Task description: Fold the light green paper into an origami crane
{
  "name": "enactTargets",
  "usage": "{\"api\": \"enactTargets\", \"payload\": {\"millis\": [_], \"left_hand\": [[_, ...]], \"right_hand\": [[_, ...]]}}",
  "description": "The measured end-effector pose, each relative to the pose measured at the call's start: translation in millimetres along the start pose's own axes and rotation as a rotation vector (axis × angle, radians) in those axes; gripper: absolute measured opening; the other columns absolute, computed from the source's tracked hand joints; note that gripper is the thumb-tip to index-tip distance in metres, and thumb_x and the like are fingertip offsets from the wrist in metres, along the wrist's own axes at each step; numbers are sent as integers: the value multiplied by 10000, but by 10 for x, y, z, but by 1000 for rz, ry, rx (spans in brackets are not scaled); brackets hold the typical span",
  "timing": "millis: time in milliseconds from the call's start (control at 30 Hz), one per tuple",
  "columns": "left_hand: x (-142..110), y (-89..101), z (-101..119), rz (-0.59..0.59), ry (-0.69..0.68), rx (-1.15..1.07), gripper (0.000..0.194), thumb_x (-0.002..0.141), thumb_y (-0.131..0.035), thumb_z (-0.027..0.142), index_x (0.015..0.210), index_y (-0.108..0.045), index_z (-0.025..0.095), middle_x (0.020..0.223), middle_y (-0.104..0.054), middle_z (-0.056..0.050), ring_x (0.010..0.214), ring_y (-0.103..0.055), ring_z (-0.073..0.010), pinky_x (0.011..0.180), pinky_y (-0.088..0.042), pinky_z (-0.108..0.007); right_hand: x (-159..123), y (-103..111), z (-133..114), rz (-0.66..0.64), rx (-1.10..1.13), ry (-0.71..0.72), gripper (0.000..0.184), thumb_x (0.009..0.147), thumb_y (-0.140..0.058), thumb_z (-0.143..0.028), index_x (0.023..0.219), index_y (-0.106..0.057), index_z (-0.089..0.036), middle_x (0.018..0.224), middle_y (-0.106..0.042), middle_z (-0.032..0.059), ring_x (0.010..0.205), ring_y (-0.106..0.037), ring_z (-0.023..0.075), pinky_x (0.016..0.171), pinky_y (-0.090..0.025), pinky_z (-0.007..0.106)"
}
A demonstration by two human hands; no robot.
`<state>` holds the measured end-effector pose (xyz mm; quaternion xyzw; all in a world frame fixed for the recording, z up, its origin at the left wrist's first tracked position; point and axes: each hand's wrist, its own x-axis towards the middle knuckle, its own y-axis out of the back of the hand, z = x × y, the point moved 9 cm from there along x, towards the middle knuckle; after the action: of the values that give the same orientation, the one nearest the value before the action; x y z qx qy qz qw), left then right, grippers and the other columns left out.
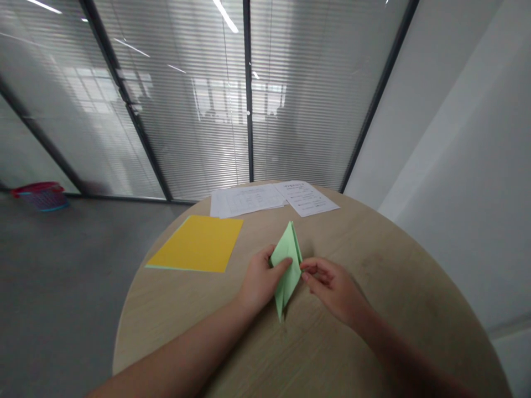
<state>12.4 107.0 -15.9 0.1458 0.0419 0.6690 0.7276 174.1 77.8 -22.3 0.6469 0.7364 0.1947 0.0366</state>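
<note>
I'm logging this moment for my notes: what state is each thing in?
Green paper: folded into a narrow diamond, held
Left hand: gripping the green paper
Right hand: fingertips at the green paper's right edge, grip unclear
Yellow paper: lying flat
Printed sheets: flat, overlapping
Blinds: lowered
Basket: upright on the floor

In front of you is a round wooden table (394,265) with a pale, light-brown grained top. Toward your left on it lies yellow paper (199,243), flat, with a light green edge showing beneath along its left and near sides. At the far edge you have white sheets (244,200) and, overlapping or touching them on the right, a printed page (309,199) turned at an angle.
</note>
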Motion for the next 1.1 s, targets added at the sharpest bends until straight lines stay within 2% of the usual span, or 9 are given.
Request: {"api": "enactTargets", "payload": {"millis": [133, 267, 400, 633, 767, 900, 1000, 1100], "left_hand": [[5, -52, -65, -45, 41, -74, 237, 845, -642, 363, 935, -702, 152, 811, -686, -40, 732, -608, -207, 664, -466, -297], [-20, -83, 21, -62, -31, -19, 229, 836, -638, 360, 907, -688, 147, 808, -672, -40, 775, -600, -212, 711, -464, -305], [-40, -79, 70, -49, -66, 19, 226, 845, -622, 363, 904, -677, 152, 804, -657, -33, 781, -587, -210, 720, -449, -309], [-68, -86, 134, -82, -59, 6, 242, 804, -654, 397, 842, -631, 160, 732, -581, 2, 710, -523, -180, 645, -409, -286], [-63, -85, 136, -80, -51, 25, 233, 765, -686, 381, 816, -616, 165, 712, -550, 15, 696, -494, -170, 623, -387, -276], [-52, -84, 117, -73, -65, 41, 207, 791, -675, 360, 832, -626, 164, 731, -571, 9, 714, -514, -174, 644, -400, -280], [-53, -126, 85, -127, -56, -21, 208, 792, -687, 336, 895, -641, 161, 776, -605, -1, 740, -543, -179, 667, -430, -283], [-60, -189, 38, -206, -3, -179, 305, 759, -738, 337, 983, -634, 158, 825, -631, -10, 758, -572, -178, 683, -469, -283]], "right_hand": [[9, -50, 106, -25, 121, -67, 282, 812, -679, -385, 1015, -696, -191, 885, -690, 52, 719, -668, 141, 617, -563, 239], [23, -96, 198, -19, 212, -136, 289, 770, -730, -417, 942, -670, -193, 763, -606, 0, 630, -605, 110, 574, -540, 229], [22, -141, 203, -31, 300, -161, 329, 733, -777, -444, 901, -641, -196, 715, -561, -28, 608, -585, 100, 561, -531, 223], [4, -187, 163, -42, 374, -213, 450, 667, -835, -499, 852, -567, -189, 664, -565, -49, 565, -582, 89, 548, -511, 214], [2, -180, 145, -31, 392, -203, 487, 663, -847, -527, 810, -524, -192, 661, -568, -51, 560, -574, 83, 552, -506, 210], [13, -185, 162, -30, 408, -184, 511, 669, -846, -568, 787, -519, -194, 682, -573, -44, 578, -587, 92, 564, -518, 221], [21, -157, 156, -21, 422, -154, 500, 682, -843, -578, 796, -547, -191, 700, -581, -35, 604, -582, 92, 577, -526, 219], [16, -134, 143, -40, 444, -146, 484, 695, -844, -573, 825, -582, -187, 731, -616, -17, 633, -598, 101, 591, -544, 227]]}}
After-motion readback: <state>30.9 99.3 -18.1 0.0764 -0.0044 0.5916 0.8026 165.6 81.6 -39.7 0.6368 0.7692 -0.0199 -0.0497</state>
